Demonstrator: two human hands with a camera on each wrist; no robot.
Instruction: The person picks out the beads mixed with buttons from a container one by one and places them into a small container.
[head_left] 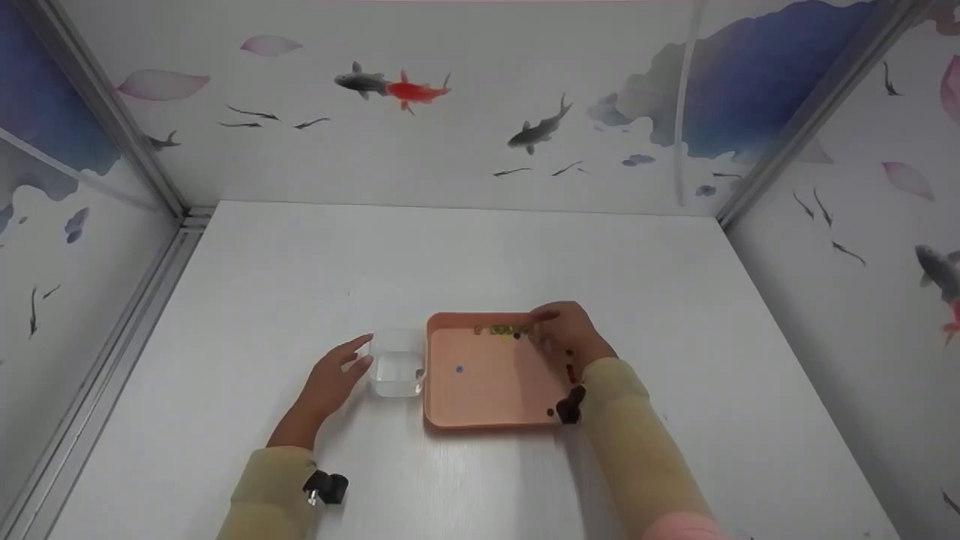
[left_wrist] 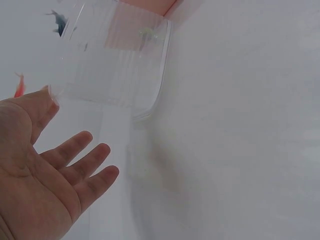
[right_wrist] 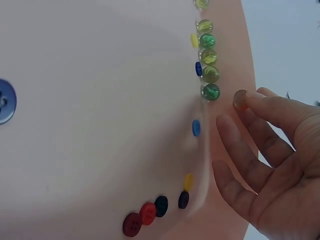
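Observation:
My left hand [head_left: 335, 379] is at the left side of a clear plastic container [head_left: 395, 375], its fingertips touching the wall. In the left wrist view its other fingers are spread and loose. At least one marble [head_left: 419, 373] shows at the container's right side. My right hand [head_left: 568, 330] is over the far right corner of a pink tray [head_left: 480, 416]. Its thumb and fingers pinch a glass marble [right_wrist: 240, 100]. Several green and yellow marbles [right_wrist: 209, 56] line the tray's far edge. Next to them lie a dark blue button [right_wrist: 198, 69] and a lighter blue button [right_wrist: 196, 128].
A blue button [head_left: 460, 369] lies in the tray's left half. Red buttons [right_wrist: 147, 213], dark buttons and a yellow button [right_wrist: 188, 181] lie along its right side. The white table [head_left: 300, 255] is bounded by printed panels [head_left: 450, 165] at the back and sides.

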